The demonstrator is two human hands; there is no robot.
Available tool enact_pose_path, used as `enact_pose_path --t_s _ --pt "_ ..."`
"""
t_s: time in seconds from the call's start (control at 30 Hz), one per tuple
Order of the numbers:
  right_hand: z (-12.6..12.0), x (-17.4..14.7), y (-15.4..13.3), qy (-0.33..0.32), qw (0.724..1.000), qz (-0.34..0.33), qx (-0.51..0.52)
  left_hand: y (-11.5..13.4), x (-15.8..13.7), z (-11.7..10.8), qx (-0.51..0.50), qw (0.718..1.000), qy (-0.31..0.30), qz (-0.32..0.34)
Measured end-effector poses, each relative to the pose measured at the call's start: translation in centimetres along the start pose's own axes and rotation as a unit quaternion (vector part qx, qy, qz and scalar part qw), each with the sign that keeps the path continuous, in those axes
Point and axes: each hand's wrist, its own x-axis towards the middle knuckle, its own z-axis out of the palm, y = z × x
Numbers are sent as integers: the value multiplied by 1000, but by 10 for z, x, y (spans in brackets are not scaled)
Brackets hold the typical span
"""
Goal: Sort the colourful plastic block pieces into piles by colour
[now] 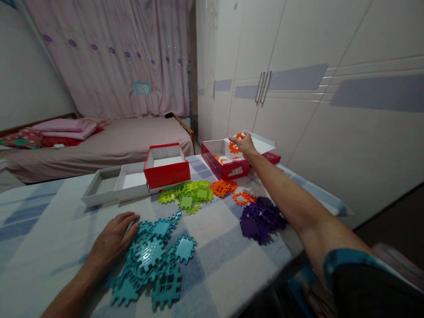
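Observation:
My right hand (245, 145) grips an orange interlocking piece (235, 145) above the open dark-red box (225, 165), inside which more orange pieces show. My left hand (116, 232) lies on the table, fingers loosely bent and holding nothing, against the pile of teal interlocking pieces (149, 256). Lime-green pieces (187, 196) form a heap beyond the teal ones. Just right of them sit several orange pieces (224, 188) in front of the box. A purple pile (261, 219) lies under my right forearm, partly hidden by it.
A red box with white lining (167, 172) and a grey-white divided tray (114, 183) stand at the table's back left. Blue-and-white checked cloth (225, 265) covers the table. Behind are a bed (139, 139) and a white wardrobe (298, 44) along the right.

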Motion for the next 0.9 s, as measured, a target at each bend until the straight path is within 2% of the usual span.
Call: enact_pose_path --t_s 0.1,0.17,0.23,0.27,0.37,0.43,0.5,0.73,0.9 --pt "-5 -9 4 37 993 48 -101 3 0 -1 7 1000 2 7" --pt "-20 -29 11 -3 987 17 -162 3 0 -1 9 1000 10 7" --pt "-38 -55 23 -100 969 -24 -226 4 0 0 7 1000 14 7" --pt "-47 -68 29 -163 950 -32 -266 4 -1 0 5 1000 14 7" --pt "-67 -98 46 -328 872 -25 -363 4 -1 0 0 1000 14 4" --pt "-71 -109 55 -391 832 -12 -393 4 -1 0 0 1000 15 -1" --pt "-70 -112 60 -422 814 -5 -400 5 -1 0 0 1000 14 -2" --pt "-60 -110 59 -471 823 6 -317 6 0 -2 3 1000 13 0" --pt "-55 -115 55 -438 847 2 -302 8 0 -3 1 1000 18 -4"
